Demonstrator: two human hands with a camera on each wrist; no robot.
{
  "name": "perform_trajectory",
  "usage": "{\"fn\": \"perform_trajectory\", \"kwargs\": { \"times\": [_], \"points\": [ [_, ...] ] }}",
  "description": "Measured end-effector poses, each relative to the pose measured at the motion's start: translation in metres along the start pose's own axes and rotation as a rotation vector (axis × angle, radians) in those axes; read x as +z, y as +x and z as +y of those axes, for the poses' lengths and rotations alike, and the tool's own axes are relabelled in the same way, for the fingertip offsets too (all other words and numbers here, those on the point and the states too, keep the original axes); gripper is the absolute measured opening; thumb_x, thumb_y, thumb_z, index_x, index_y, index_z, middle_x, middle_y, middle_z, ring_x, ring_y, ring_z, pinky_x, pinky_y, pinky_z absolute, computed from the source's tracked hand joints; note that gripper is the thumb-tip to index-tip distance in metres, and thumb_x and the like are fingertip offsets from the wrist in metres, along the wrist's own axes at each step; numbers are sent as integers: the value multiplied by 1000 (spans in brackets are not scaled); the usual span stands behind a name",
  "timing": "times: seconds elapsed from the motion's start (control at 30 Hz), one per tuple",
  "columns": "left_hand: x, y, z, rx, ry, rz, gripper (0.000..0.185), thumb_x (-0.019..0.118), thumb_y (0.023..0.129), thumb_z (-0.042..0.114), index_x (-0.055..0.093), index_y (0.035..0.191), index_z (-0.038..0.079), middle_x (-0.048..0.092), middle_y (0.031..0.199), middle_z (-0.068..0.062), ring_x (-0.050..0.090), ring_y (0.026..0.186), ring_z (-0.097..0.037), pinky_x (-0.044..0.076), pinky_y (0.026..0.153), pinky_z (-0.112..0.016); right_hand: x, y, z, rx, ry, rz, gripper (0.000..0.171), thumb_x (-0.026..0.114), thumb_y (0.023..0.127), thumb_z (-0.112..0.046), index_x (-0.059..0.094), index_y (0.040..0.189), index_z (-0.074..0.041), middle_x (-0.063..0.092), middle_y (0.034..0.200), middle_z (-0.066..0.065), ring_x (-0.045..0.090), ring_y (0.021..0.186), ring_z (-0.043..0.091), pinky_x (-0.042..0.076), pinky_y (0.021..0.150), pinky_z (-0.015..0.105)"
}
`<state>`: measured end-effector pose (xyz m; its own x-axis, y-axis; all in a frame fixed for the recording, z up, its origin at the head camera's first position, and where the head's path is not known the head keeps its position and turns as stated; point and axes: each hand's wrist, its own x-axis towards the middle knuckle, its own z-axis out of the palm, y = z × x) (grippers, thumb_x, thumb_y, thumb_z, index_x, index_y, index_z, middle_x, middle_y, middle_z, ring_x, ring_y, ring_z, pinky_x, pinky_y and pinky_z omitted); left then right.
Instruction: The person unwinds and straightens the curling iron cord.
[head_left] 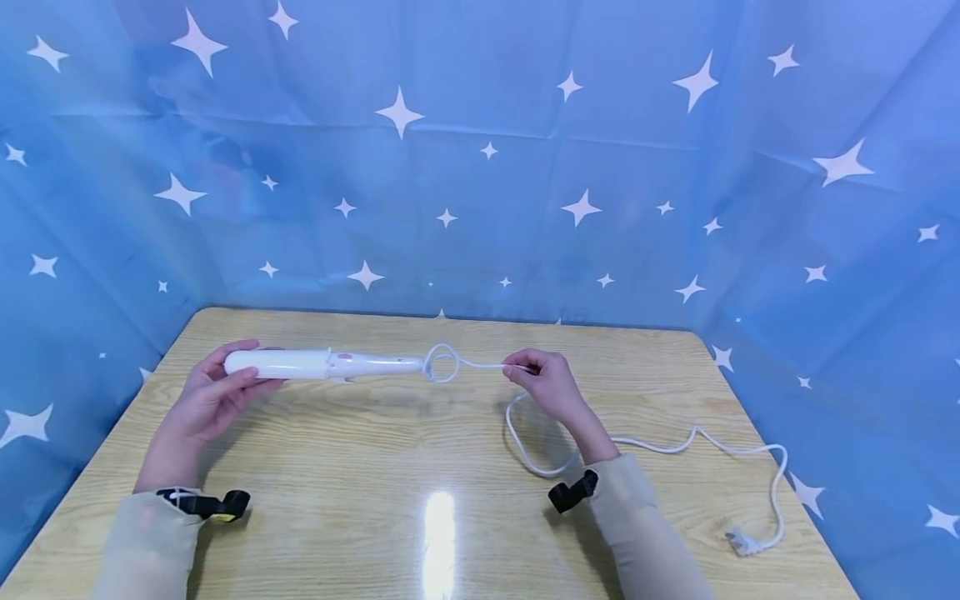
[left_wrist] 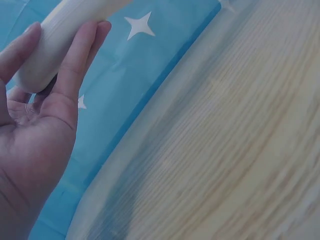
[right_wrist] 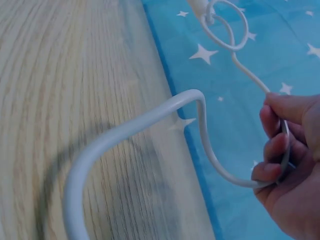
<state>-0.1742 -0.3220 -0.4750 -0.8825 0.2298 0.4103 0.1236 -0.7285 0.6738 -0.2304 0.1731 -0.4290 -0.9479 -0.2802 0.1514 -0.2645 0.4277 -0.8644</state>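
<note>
A white wand-shaped appliance (head_left: 315, 364) is held level above the wooden table (head_left: 420, 467). My left hand (head_left: 217, 392) grips its thick left end; the left wrist view shows fingers curled round the white barrel (left_wrist: 55, 45). A white cord (head_left: 480, 364) leaves the appliance's right end, makes a small loop (head_left: 441, 364), and runs to my right hand (head_left: 543, 379), which pinches it. In the right wrist view the cord (right_wrist: 200, 107) passes through the curled fingers (right_wrist: 272, 150), with the loop (right_wrist: 227, 25) beyond.
The remaining cord (head_left: 675, 446) trails across the table to the right and ends in a plug (head_left: 741, 543) near the front right corner. Blue star-patterned cloth (head_left: 480, 167) walls in the table at the back and both sides.
</note>
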Motion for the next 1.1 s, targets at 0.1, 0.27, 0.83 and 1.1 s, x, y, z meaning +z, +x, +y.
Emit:
{"fn": "perform_trajectory", "kwargs": {
  "times": [0.1,0.27,0.83,1.1],
  "points": [
    [-2,-3,3,4,6,10,53,24,99,-26,57,136,-8,59,133,-25,62,122,-34,55,98,-52,1,0,0,6,12,19,17,71,98,-10,75,107,4,73,92,15,58,75,13,49,61,21],
    [-7,-9,6,-4,-25,-2,53,22,99,-26,56,137,-9,55,134,-23,60,123,-34,53,101,-52,-3,-2,-2,47,15,66,16,73,97,-11,76,106,1,72,90,9,60,78,14,51,65,21],
    [1,9,2,-16,-47,-7,52,21,99,-26,57,134,-10,58,131,-23,61,122,-34,54,99,-52,-51,-10,7,91,99,64,29,67,102,-21,71,114,5,65,89,6,57,83,28,50,65,32],
    [-6,4,8,-3,-81,23,50,23,101,-23,58,135,-9,56,132,-23,64,119,-38,55,99,-52,-72,-19,10,135,153,105,37,67,102,-22,66,119,10,63,87,1,53,80,15,50,68,26]
  ]
}}
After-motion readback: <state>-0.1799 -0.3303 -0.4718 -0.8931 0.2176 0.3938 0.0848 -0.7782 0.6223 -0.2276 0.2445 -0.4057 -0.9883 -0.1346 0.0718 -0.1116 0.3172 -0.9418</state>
